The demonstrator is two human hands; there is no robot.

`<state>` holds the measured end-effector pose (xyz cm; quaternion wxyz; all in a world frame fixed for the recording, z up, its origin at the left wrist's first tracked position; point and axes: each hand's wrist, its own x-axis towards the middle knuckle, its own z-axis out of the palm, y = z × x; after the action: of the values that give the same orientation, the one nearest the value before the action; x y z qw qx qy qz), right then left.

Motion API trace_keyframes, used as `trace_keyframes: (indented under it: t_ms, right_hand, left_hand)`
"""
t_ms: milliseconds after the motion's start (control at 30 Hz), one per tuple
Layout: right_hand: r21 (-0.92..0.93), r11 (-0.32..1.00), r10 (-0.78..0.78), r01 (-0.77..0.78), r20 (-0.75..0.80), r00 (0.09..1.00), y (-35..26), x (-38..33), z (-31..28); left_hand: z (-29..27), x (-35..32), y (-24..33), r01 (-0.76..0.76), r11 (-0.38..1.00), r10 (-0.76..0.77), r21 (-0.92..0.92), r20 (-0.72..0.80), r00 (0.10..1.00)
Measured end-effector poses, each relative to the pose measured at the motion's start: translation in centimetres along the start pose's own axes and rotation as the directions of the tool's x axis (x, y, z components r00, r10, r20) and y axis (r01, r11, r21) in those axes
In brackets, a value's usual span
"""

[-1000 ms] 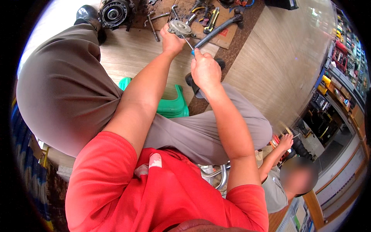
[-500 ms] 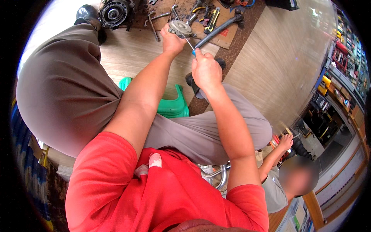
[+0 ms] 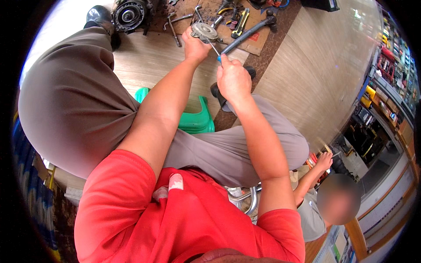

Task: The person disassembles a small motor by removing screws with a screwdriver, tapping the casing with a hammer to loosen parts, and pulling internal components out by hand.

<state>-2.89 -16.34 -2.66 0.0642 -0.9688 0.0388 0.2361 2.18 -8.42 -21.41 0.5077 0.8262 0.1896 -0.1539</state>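
My left hand [image 3: 196,46] is closed around a round grey metal cover [image 3: 204,31], held up over the tools on the floor. In my right hand [image 3: 234,79] is a screwdriver [image 3: 220,57] with a blue handle, its thin shaft angled up to the lower edge of the cover. Whether the tip touches the metal or sits in a gap, I cannot tell. Just beyond the cover lie a long-handled hammer [image 3: 247,36] and a yellow and black utility knife [image 3: 240,24]. Left of it, a T-shaped metal wrench [image 3: 173,30] rests on the floor.
A dirty motor-like housing [image 3: 129,15] stands at the far left, beside my boot. Oily cardboard [image 3: 256,43] lies under the tools. Below my forearms is a green plastic stool [image 3: 197,119]. Another person [image 3: 313,210] sits at the lower right, near crowded shelves.
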Motion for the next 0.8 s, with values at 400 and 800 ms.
trace_keyframes:
  t_ms: [400,800]
  right_hand:
    - [0.018,1.000,0.008,-0.008,0.017,1.000,0.0,0.0,0.4]
    - [-0.010,1.000,0.002,-0.002,0.011,1.000,-0.3,0.0,0.2]
  left_hand:
    - [-0.4,-0.1,0.6,0.036,0.999,-0.036,-0.016,0.028,0.999]
    - [0.0,0.1,-0.2,0.003,1.000,-0.003,0.004,0.015,1.000]
